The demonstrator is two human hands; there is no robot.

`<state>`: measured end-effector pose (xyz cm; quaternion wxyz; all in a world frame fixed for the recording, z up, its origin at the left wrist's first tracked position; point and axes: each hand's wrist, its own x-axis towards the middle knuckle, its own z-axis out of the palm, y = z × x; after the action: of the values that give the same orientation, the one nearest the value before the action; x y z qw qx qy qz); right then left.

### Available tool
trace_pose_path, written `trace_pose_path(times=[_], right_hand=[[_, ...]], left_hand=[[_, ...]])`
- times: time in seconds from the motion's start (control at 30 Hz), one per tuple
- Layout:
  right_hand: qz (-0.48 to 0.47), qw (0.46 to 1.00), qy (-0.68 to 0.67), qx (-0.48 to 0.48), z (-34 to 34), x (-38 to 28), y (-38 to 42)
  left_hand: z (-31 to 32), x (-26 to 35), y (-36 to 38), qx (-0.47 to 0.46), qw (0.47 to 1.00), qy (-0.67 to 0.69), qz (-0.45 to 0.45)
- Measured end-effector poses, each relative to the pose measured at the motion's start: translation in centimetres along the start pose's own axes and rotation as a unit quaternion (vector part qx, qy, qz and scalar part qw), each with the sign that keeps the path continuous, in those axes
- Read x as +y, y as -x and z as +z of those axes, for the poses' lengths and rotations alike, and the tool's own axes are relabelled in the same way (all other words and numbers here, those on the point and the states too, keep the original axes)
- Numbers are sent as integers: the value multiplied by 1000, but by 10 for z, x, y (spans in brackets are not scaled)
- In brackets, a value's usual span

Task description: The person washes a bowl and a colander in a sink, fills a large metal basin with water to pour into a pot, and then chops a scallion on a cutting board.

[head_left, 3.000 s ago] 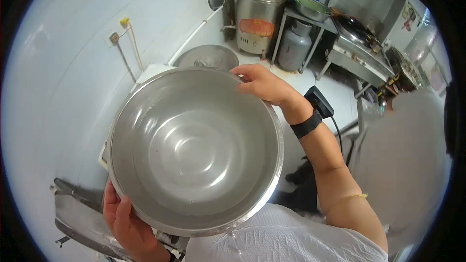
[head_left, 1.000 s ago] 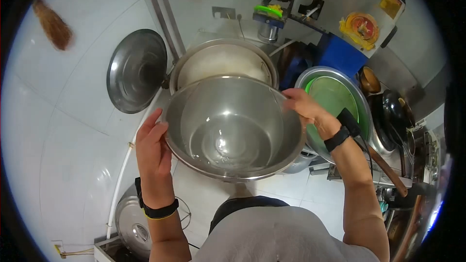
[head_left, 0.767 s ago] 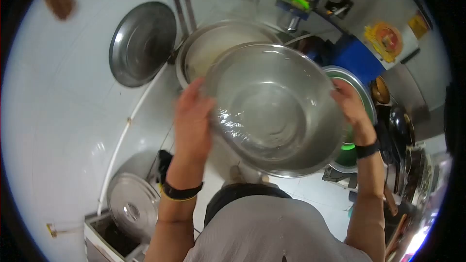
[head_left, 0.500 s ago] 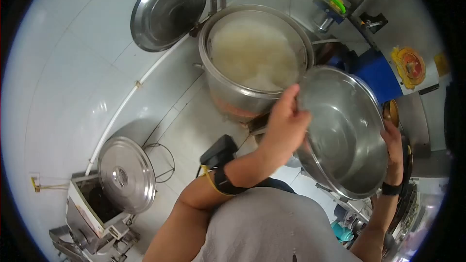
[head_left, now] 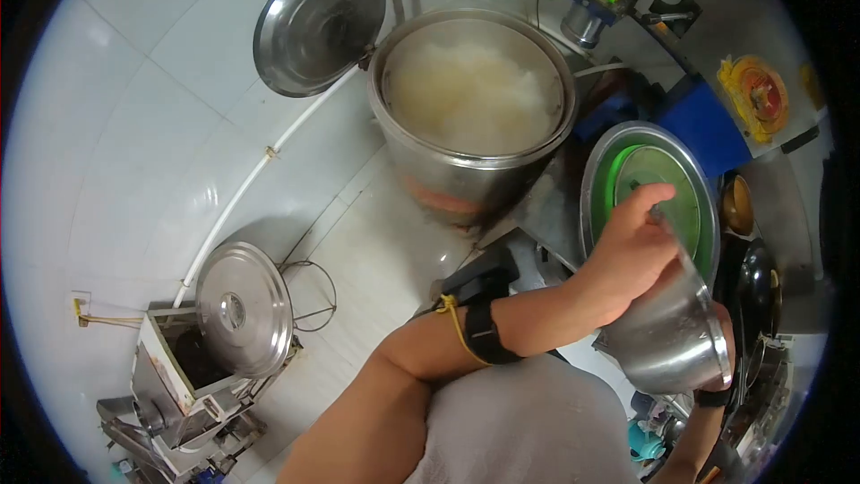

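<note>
A large steel bowl (head_left: 667,332) is tilted on its side at the lower right, its outer wall toward the camera. My left hand (head_left: 632,251) grips its upper rim, and my right hand (head_left: 721,350) holds the far right rim, mostly hidden behind the bowl. Just beyond the bowl is a steel basin (head_left: 595,184) with a green-rimmed sieve (head_left: 667,181) in it. A tall steel pot (head_left: 466,159) of steaming, cloudy pale liquid stands at the upper centre.
A round lid (head_left: 318,27) leans by the wall beside the pot. Another lid (head_left: 237,309) rests on a metal unit at the lower left. A blue box (head_left: 703,130) stands behind the basin. Pans (head_left: 761,278) line the right edge.
Both hands have moved the steel bowl down and right, away from the pot, and turned it so its outside shows. The basin with the green sieve has come into view.
</note>
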<state>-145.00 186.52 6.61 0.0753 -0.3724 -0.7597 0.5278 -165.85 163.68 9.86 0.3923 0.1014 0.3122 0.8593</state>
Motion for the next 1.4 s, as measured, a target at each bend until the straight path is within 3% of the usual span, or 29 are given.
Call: trace_pose_path(times=[0.17, 0.37, 0.47, 0.6, 0.67, 0.73, 0.97, 1.1, 1.17, 1.33, 1.4], right_hand=[[38, 994, -96, -24, -2, 17, -8], [74, 974, -210, -39, 6, 30, -16], [97, 953, -281, -49, 13, 39, -21], [133, 908, -393, -59, 22, 57, -22], [152, 879, -448, -64, 27, 68, -21], [169, 845, -502, -69, 32, 77, -22], [208, 742, -631, -87, 48, 94, -38], [218, 700, -672, -100, 51, 98, -49], [225, 678, -692, -104, 54, 100, -54], [244, 614, -739, -130, 70, 103, -65], [254, 589, -754, -139, 84, 106, -66]], left_hand=[[16, -2, -10, -45, 996, 81, 15], [18, 10, -14, -137, 988, 49, 47], [24, 14, -19, -135, 990, -1, 41], [30, 7, -33, -139, 987, 43, 66], [34, 8, -36, -109, 993, 2, 50], [41, 9, -36, -105, 989, 5, 104], [30, 15, -16, -174, 973, 12, 148], [29, 20, -6, -158, 975, 2, 154], [28, 29, 6, -142, 955, -97, 240], [-35, 30, 41, -65, 975, -84, 197], [-67, 24, 71, 62, 988, -33, 141]])
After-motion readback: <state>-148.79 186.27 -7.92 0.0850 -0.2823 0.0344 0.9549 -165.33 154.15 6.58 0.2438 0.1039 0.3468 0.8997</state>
